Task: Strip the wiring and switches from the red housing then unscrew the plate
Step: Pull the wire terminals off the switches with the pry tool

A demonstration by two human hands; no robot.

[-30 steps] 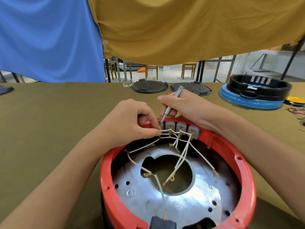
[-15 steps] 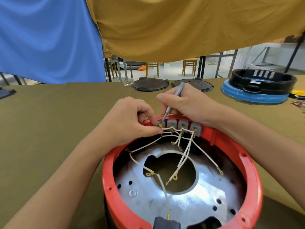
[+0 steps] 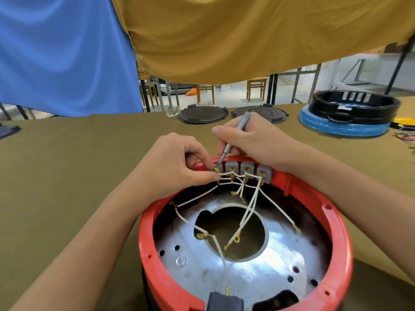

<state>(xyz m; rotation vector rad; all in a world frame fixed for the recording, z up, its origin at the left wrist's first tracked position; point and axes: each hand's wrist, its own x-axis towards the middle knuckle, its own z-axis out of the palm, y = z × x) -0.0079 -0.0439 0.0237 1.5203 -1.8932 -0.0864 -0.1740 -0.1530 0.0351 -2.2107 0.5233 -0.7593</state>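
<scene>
The round red housing [image 3: 336, 239] lies open side up in front of me, with a shiny metal plate [image 3: 258, 274] inside it. Several grey switches [image 3: 247, 169] sit along its far inner wall, and white wires [image 3: 249, 209] with brass terminals run from them over the plate. My left hand [image 3: 177, 164] pinches a wire terminal at the leftmost switch. My right hand [image 3: 251, 140] holds a thin grey screwdriver [image 3: 233, 140] like a pen, its tip at that same switch.
Two black round lids [image 3: 202, 113] [image 3: 259, 112] lie at the table's far edge. A black ring on a blue base [image 3: 350, 117] stands at the far right, with loose coloured wires [image 3: 404, 135] beside it. Blue and mustard cloths hang behind.
Both hands stay at the leftmost switch; the screwdriver tip has barely shifted. The view has drifted slightly, so the housing sits a bit further right.
</scene>
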